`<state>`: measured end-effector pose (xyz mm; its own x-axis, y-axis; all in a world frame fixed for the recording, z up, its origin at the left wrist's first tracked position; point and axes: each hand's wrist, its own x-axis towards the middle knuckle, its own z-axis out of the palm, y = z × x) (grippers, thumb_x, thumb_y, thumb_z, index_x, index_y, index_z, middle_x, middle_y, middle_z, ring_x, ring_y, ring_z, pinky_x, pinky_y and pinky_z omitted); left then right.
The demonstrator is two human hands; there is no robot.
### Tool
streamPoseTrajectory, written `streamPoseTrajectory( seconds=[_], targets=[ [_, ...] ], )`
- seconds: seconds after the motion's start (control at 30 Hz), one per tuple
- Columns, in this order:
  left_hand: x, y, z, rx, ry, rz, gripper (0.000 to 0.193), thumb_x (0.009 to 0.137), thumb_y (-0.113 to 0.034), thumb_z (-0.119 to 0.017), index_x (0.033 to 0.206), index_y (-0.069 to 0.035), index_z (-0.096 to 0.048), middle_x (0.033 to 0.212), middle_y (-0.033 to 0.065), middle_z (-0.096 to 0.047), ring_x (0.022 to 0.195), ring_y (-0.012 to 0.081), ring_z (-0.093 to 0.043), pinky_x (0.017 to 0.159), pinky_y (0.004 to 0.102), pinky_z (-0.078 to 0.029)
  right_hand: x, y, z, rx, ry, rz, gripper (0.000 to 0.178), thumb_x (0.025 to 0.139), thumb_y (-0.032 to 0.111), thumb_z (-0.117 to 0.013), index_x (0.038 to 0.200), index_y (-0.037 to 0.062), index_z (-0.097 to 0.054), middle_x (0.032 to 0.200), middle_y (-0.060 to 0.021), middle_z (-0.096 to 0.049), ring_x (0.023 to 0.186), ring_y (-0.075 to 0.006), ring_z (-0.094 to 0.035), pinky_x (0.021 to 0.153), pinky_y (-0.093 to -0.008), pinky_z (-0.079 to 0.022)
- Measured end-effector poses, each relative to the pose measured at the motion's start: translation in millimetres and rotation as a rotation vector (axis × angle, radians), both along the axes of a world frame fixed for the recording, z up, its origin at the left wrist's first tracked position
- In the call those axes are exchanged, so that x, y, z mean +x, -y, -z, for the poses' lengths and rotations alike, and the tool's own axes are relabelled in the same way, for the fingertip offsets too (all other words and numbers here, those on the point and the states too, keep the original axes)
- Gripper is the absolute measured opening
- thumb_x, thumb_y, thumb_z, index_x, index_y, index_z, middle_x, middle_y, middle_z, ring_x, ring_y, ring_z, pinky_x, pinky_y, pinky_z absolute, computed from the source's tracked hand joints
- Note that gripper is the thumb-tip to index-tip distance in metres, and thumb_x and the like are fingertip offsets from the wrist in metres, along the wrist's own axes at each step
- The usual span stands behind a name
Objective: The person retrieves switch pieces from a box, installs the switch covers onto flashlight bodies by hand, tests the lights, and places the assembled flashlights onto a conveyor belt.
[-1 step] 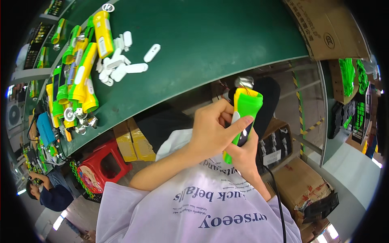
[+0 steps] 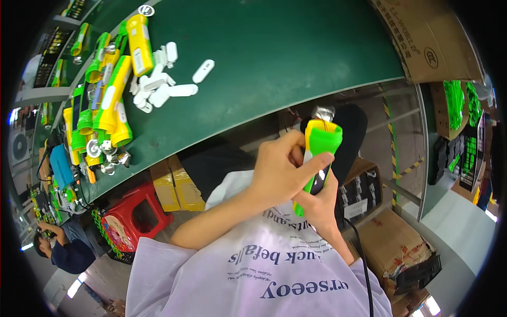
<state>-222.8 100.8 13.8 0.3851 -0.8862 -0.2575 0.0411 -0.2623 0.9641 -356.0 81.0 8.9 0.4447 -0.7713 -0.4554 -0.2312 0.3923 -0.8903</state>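
I hold a green and yellow flashlight (image 2: pixel 319 142) upright in front of my chest, just below the edge of the green table (image 2: pixel 296 47). My right hand (image 2: pixel 318 206) grips its lower body from underneath. My left hand (image 2: pixel 279 169) wraps around the flashlight from the left, with the thumb pressed across the green head. A silver reflector part (image 2: pixel 323 112) shows at the flashlight's top end. A black cable (image 2: pixel 359 259) runs down past my right forearm.
A pile of green and yellow flashlights (image 2: pixel 111 95) lies on the table's left, with several white plastic parts (image 2: pixel 158 87) and silver reflectors (image 2: pixel 105 156). A cardboard box (image 2: pixel 422 37) sits top right. A red stool (image 2: pixel 132 216), yellow boxes (image 2: pixel 177 185) and cartons (image 2: pixel 393 240) stand below. Another person (image 2: pixel 58 251) sits at lower left.
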Motion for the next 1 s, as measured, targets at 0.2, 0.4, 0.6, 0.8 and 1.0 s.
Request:
streamPoseTrajectory(
  seconds=[0.2,0.4,0.6,0.8,1.0],
  targets=[
    [3,1,0,-0.113,0.142,-0.060,0.032,0.074,-0.023,-0.084,0.073,-0.001,-0.062,0.048,0.0004,-0.049,0.042,0.0030,-0.042,0.040,0.0232,-0.031,2,-6,4,-0.045,0.082,-0.041,0.047,0.075,0.004,-0.069,0.116,0.0008,-0.048,0.091,-0.0028,-0.058,0.081,-0.0104,-0.057,0.073,-0.0262,-0.048],
    [-1,3,1,-0.303,0.523,-0.201,0.040,0.069,-0.032,-0.088,0.068,-0.004,-0.059,0.049,0.0016,-0.049,0.038,0.0107,-0.041,0.038,0.0259,-0.031,13,-9,-1,-0.104,0.040,0.049,0.057,0.073,0.007,-0.076,0.120,0.0020,-0.044,0.112,-0.0065,-0.051,0.104,-0.0154,-0.052,0.088,-0.0304,-0.043],
    [105,4,0,-0.243,1.106,-0.189,0.013,0.088,-0.017,-0.064,0.083,-0.006,-0.069,0.079,0.0116,-0.067,0.070,0.0307,-0.064,0.064,0.0419,-0.050,6,3,-3,0.353,0.508,0.245,0.053,0.065,-0.006,-0.061,0.115,0.0032,-0.044,0.073,-0.0073,-0.051,0.052,-0.0171,-0.052,0.047,-0.0292,-0.045],
    [213,-23,21,0.150,1.366,-0.368,0.013,0.087,-0.017,-0.066,0.090,-0.005,-0.070,0.080,0.0127,-0.061,0.078,0.0315,-0.060,0.069,0.0432,-0.048,11,10,-1,0.407,0.583,0.242,0.053,0.066,-0.003,-0.063,0.114,0.0041,-0.044,0.074,-0.0082,-0.051,0.052,-0.0180,-0.052,0.048,-0.0309,-0.046],
    [219,-8,14,0.229,1.341,-0.348,0.022,0.084,-0.024,-0.071,0.099,-0.008,-0.073,0.081,0.0108,-0.059,0.077,0.0281,-0.060,0.070,0.0406,-0.047,12,7,0,0.324,0.518,0.230,0.054,0.066,-0.003,-0.065,0.114,0.0042,-0.043,0.075,-0.0082,-0.052,0.054,-0.0186,-0.053,0.050,-0.0313,-0.047]
  ],
)
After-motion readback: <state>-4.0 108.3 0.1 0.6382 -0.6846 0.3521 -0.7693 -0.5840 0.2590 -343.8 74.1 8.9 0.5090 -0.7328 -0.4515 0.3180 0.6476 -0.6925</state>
